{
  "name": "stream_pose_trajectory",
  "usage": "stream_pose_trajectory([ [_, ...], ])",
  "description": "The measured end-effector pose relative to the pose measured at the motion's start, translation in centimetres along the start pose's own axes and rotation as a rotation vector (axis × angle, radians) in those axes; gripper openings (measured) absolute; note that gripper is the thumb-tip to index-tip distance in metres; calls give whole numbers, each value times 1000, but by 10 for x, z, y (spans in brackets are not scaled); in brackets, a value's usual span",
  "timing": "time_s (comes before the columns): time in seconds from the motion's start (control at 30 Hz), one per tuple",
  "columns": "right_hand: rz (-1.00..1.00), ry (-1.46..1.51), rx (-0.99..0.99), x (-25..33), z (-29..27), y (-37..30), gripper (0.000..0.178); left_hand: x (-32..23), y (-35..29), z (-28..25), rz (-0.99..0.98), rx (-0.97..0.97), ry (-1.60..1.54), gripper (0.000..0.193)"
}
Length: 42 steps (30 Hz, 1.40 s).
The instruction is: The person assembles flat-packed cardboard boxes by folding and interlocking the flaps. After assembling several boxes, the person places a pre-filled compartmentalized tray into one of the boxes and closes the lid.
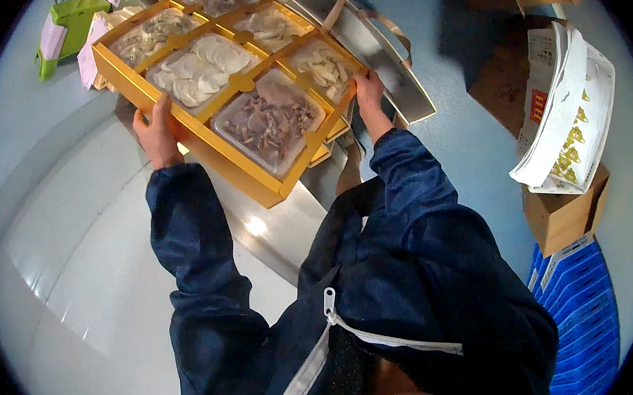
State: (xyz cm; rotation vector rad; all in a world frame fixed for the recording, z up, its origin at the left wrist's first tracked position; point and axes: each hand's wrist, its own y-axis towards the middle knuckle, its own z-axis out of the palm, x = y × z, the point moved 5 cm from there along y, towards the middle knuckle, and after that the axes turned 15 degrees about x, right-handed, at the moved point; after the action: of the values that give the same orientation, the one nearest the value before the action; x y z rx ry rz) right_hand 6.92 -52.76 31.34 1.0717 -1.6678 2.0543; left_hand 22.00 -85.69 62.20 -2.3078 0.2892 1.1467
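A person in a dark blue jacket holds a golden compartment tray (176,77) tilted above a pale tabletop (79,273), the left hand (156,131) gripping its near edge and the right hand (368,95) its right corner, fingers of both closed around the frame. Its six windows show clear packs of pale and brown dried foods. A stack of white printed sheets (564,121) rests on cardboard boxes well to the right, beside a blue crate (582,318).

The pale desk (80,287) lies open left of and below the tray (202,143), which blocks the space ahead. Right, paper stack (568,121), carton (564,217) and blue crate (581,311) crowd the floor.
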Motion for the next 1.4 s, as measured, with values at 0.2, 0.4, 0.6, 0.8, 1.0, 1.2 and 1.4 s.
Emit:
stream_pose_trajectory([
  [0.2, 91, -299, 20, 7, 16, -34, 46, -13, -18, 4, 64, -50, -41, 81],
  [0.4, -61, -520, -9, 14, 22, -32, 28, -10, -20, 2, 24, -89, 43, 77],
  [0.6, -169, -938, 26, 29, 22, -36, 31, -35, -40, 16, -32, -104, 199, 80],
  [0.8, -115, -1028, 183, 38, 29, -25, 29, -50, -44, 60, 119, -25, 434, 95],
  [1.0, -218, -869, 256, 53, 10, -39, 27, -81, -64, 102, 30, -57, 428, 94],
  [1.2, -505, -330, 741, 190, 63, -101, 57, -99, -53, 114, 51, 6, 520, 93],
  [1.4, -700, -796, 773, 249, 107, -166, 67, -111, -11, 109, 358, -174, 584, 89],
])
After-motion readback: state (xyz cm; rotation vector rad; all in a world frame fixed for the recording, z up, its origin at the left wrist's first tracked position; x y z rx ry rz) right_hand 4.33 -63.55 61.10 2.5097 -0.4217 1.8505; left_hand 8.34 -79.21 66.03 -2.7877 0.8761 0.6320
